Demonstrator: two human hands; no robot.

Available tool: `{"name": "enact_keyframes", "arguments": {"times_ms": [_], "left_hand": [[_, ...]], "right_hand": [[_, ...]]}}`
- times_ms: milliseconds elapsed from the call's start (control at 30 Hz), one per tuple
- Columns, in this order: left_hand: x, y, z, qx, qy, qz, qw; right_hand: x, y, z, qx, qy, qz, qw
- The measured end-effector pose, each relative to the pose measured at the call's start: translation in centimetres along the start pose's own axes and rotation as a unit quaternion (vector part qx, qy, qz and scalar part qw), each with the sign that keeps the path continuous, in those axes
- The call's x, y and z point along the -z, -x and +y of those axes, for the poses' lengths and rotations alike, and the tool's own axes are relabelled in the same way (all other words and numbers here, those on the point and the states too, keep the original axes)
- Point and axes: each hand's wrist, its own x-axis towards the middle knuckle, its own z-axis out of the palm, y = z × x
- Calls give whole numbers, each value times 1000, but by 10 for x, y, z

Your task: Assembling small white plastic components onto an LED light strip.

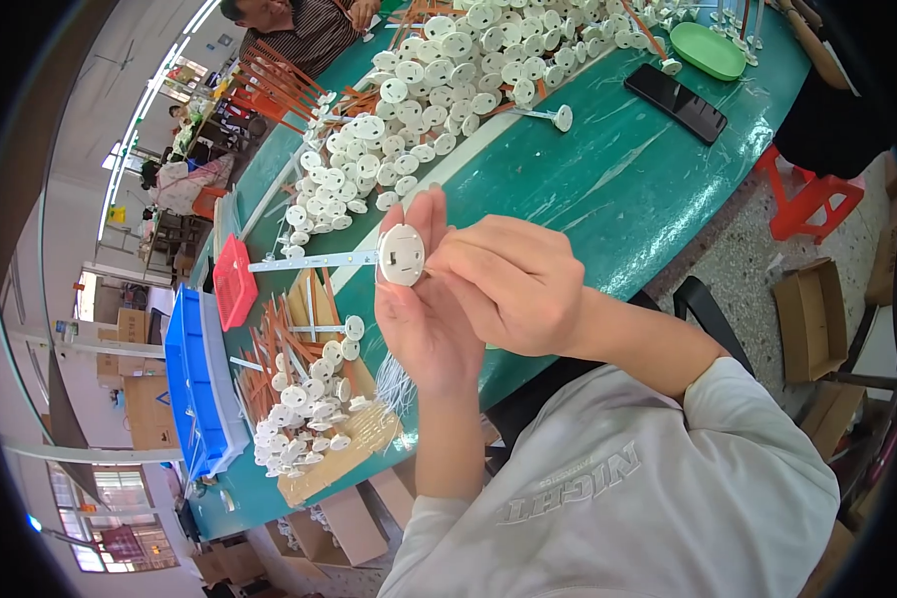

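Note:
A white round disc (402, 255) with small slots is joined to a narrow pale strip (309, 262) dotted with small marks, which sticks out to the left. My left hand (424, 334) holds this disc-ended strip above the table, palm turned up, thumb against the disc's lower edge and fingers behind it. At the disc's right edge, my right hand (518, 284) is closed in a pinch. Whatever its fingertips grip, if anything, is hidden. Below and left of my left hand lies a smaller pile of similar disc-ended strips (299, 409) on brown cardboard (369, 439).
A large heap of white disc pieces (439, 90) covers the far side of the green table (568, 189). A black phone (676, 103) and green tray (708, 52) lie right. Red basket (233, 282) and blue bin (197, 384) stand left. A person (304, 40) sits opposite.

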Motion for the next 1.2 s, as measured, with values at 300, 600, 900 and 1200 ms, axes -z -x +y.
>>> {"name": "enact_keyframes", "arguments": {"times_ms": [300, 600, 900, 1200], "left_hand": [[1, 0, 0, 11, 5, 8, 1000], [2, 3, -9, 19, -20, 11, 1000], [23, 14, -9, 43, -41, 17, 998], [34, 32, 17, 82, -61, -8, 995]], "right_hand": [[4, 0, 0, -11, 0, -15, 1000], [1, 0, -3, -26, -2, -8, 1000], [-7, 20, 7, -58, -26, -43, 997], [-5, 21, 5, -172, -161, -139, 962]]}}
